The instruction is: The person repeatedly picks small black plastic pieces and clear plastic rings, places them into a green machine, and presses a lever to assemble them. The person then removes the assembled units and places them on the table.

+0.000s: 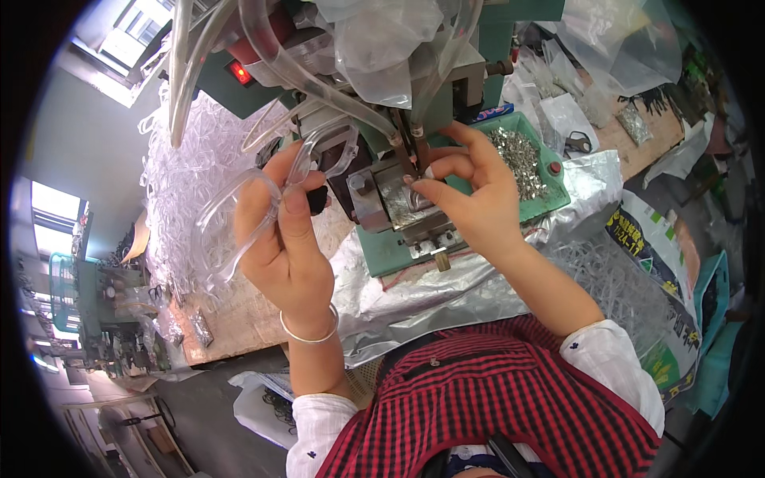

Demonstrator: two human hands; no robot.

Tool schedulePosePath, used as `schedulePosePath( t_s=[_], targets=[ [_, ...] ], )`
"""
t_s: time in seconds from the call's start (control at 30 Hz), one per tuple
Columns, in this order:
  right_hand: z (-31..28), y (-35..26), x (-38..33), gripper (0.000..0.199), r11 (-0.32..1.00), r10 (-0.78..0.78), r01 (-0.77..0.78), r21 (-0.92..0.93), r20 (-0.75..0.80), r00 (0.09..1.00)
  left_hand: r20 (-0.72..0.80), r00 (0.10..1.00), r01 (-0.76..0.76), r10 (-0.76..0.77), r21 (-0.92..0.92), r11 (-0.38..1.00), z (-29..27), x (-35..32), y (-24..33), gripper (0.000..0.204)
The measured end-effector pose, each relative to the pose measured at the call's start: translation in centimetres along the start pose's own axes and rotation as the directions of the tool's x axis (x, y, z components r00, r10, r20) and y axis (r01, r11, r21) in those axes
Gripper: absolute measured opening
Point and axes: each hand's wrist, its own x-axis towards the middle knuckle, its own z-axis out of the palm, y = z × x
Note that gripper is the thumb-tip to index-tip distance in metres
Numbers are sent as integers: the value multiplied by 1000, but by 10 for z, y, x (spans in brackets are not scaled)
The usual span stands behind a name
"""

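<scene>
My left hand (291,255) is closed around a looped clear plastic strap (344,159), whose coils stand out on both sides of the fingers. A round black piece (318,199) sits just beside those fingers, on the machine's side. At the green bench press (382,253), my right hand (484,203) has its thumb and index finger pinched together right by the tool tip (413,162), over the metal block (402,199). Whatever tiny piece lies between these fingertips is too small to make out.
Left of the press rises a big heap of clear plastic straps (179,183). A green tray (555,187) of small metal parts adjoins the press on the right. Thick clear tubes (275,60) hang in front of it. Scissors (578,143) lie farther right. Silver sheeting (398,315) covers the near edge.
</scene>
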Motion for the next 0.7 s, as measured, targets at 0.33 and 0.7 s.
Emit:
schedulePosePath(
  t_s=[0.33, 0.7],
  targets=[
    [-28, -31, 6, 50, 920, 198, -262, 292, 233, 952, 298, 905, 395, -302, -329, 858, -7, -23, 25, 25],
    [-116, 95, -9, 16, 447, -325, 177, -877, 25, 945, 808, 90, 996, -582, -89, 31, 36, -48, 21, 43]
  ],
)
